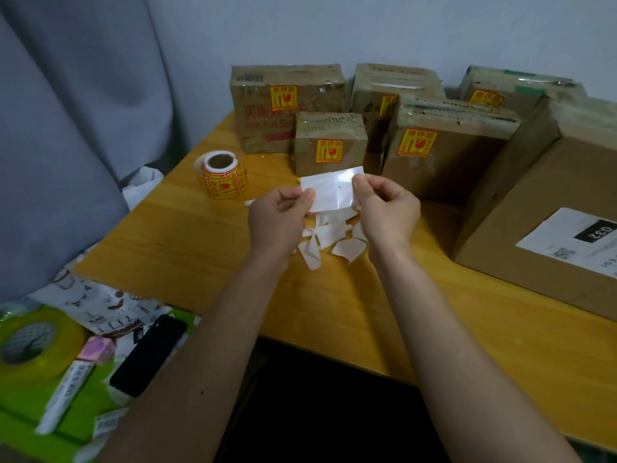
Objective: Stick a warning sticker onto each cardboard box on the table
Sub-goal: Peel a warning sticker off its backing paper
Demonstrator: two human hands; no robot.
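Hands, left (pixel 278 212) and right (pixel 384 203), pinching white backing strip (pixel 330 190), sticker face hidden

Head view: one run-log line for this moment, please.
both hands pinch white glossy backing strip | large brown cardboard box unstickered | five smaller boxes stickered

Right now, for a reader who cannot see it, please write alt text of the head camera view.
Both hands, left hand and right hand, pinch a white sticker backing sheet above torn backing scraps on a wooden table. Behind stand five cardboard boxes with red-and-yellow warning stickers, such as the small front box; a large box at right shows none, and a sticker roll sits at left.
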